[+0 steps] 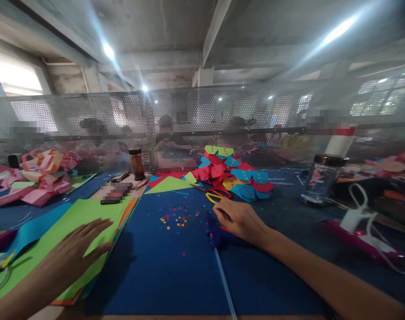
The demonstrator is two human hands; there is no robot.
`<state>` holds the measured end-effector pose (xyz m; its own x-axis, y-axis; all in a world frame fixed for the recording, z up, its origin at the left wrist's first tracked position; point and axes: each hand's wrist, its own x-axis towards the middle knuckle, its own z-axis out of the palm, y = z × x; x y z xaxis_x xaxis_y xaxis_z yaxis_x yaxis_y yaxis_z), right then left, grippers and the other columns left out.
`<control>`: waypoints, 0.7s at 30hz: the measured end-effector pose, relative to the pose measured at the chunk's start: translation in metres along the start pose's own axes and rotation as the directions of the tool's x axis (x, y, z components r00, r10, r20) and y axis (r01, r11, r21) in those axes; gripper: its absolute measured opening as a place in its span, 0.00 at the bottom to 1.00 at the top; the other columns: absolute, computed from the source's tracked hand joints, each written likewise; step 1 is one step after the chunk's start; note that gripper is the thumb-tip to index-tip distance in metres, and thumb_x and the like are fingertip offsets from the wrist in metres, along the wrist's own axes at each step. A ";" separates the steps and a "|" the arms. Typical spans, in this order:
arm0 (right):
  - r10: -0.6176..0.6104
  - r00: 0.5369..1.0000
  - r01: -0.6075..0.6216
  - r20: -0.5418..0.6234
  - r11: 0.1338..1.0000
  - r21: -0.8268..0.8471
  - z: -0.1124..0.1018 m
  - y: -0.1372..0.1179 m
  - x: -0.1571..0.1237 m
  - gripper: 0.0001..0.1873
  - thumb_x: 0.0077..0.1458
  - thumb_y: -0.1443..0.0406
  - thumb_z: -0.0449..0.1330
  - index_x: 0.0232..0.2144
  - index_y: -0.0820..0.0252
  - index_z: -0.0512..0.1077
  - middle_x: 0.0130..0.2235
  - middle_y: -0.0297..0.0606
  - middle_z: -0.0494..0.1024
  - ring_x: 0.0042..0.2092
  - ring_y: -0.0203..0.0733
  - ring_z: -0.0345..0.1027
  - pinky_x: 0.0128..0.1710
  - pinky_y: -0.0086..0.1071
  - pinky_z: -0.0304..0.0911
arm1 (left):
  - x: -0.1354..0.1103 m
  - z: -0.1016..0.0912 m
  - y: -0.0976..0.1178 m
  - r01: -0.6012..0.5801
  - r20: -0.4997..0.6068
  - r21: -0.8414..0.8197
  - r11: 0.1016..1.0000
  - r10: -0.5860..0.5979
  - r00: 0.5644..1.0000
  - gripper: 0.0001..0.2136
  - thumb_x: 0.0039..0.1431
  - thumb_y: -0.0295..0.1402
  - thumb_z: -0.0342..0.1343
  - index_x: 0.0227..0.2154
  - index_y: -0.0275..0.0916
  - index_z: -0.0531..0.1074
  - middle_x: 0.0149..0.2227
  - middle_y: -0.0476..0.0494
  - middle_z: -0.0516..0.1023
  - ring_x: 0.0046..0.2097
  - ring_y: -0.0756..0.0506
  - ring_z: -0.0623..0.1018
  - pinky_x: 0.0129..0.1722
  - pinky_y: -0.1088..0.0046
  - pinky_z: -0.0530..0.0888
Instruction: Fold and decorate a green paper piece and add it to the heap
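My left hand (78,244) is stretched flat with fingers extended over a stack of light green paper sheets (98,209); orange and blue sheet edges show at its side. My right hand (238,218) has curled fingers, and what they hold, if anything, is hidden. Just past its fingertips lie scissors with yellow and red handles (212,198). Under and beside that hand is a dark blue tool (211,231), seemingly a glue gun, with a long pale stick (224,280) running toward the near edge. Small red and yellow paper bits (175,218) are scattered between my hands.
Folded coloured paper pieces with dots (242,178) are heaped at the back centre, pink ones (45,178) at left. A brown bottle (136,164) and a clear jar (322,180) stand near a perforated metal screen (185,111). A purple-and-white device (365,235) lies right.
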<state>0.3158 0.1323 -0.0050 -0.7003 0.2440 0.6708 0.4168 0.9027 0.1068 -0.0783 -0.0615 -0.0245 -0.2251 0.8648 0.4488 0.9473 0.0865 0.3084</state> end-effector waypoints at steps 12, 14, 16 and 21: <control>0.056 0.998 -0.056 -0.004 0.998 0.019 -0.010 0.001 -0.002 0.08 0.61 0.69 0.51 0.32 0.58 0.70 0.31 0.37 0.75 0.29 0.36 0.68 0.28 0.28 0.60 | 0.162 0.119 0.056 -0.092 0.182 0.140 0.986 0.065 0.981 0.21 0.63 0.42 0.46 0.54 0.35 0.65 0.57 0.30 0.71 0.59 0.33 0.69 0.56 0.54 0.62; 0.071 0.997 -0.071 0.010 0.997 0.027 -0.010 0.001 -0.001 0.08 0.61 0.70 0.51 0.32 0.58 0.70 0.31 0.37 0.76 0.29 0.35 0.68 0.28 0.28 0.60 | 0.162 0.130 0.051 -0.068 0.172 0.157 0.985 0.041 0.984 0.22 0.63 0.43 0.46 0.53 0.34 0.65 0.56 0.28 0.71 0.59 0.32 0.68 0.56 0.53 0.62; 0.066 0.997 -0.068 0.046 0.997 0.035 -0.011 0.001 0.000 0.09 0.61 0.70 0.51 0.32 0.59 0.70 0.32 0.37 0.76 0.30 0.36 0.69 0.29 0.29 0.61 | 0.160 0.135 0.046 -0.073 0.168 0.165 0.984 0.045 0.985 0.21 0.63 0.44 0.45 0.53 0.36 0.66 0.56 0.30 0.71 0.60 0.32 0.67 0.56 0.54 0.62; 0.076 0.982 -0.084 0.172 0.996 0.037 -0.019 -0.003 -0.001 0.09 0.63 0.67 0.52 0.34 0.59 0.71 0.33 0.37 0.77 0.32 0.37 0.70 0.31 0.30 0.61 | 0.160 0.136 0.044 -0.100 0.163 0.172 0.980 0.071 0.984 0.21 0.64 0.44 0.44 0.52 0.37 0.67 0.54 0.32 0.72 0.58 0.33 0.69 0.55 0.57 0.62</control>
<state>0.3263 0.1229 0.0081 -0.7555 0.3693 0.5412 0.4522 0.8916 0.0228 -0.0421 0.1482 -0.0533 -0.1167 0.9378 0.3270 0.9900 0.0836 0.1136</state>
